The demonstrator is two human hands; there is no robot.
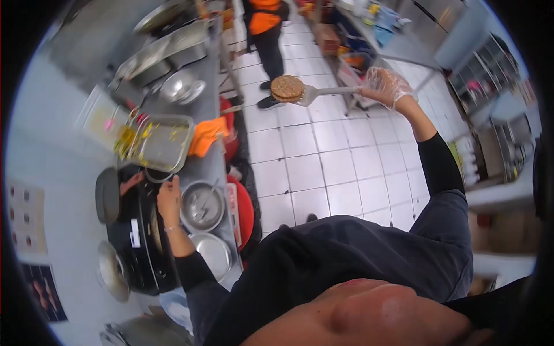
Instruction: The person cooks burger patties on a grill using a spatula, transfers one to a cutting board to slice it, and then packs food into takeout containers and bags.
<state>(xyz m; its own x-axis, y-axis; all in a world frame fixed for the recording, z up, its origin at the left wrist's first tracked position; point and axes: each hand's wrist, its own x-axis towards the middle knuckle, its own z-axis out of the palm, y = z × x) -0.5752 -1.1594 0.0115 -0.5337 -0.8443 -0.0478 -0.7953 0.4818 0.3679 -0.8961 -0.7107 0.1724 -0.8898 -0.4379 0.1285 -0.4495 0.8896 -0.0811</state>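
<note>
My right hand (385,88), in a clear plastic glove, grips the handle of a spatula (309,94) held out over the floor. On its blade lies a stack of round brown patties (287,88), at least two high. My bare left hand (169,197) is at the front edge of a black countertop appliance (140,255). Whether its fingers hold that edge cannot be made out. Beside it on the steel counter stands a round metal bowl (202,207) with a utensil inside. Just beyond the fingers is a rectangular clear container (162,145) with yellow scraps.
An orange cloth (208,135) hangs by the counter edge (216,99). Another metal bowl (212,255) and a red bin (244,216) are close to my left side. A person (268,39) stands ahead in the tiled aisle (342,160). Shelving and a worktable (389,43) line the right.
</note>
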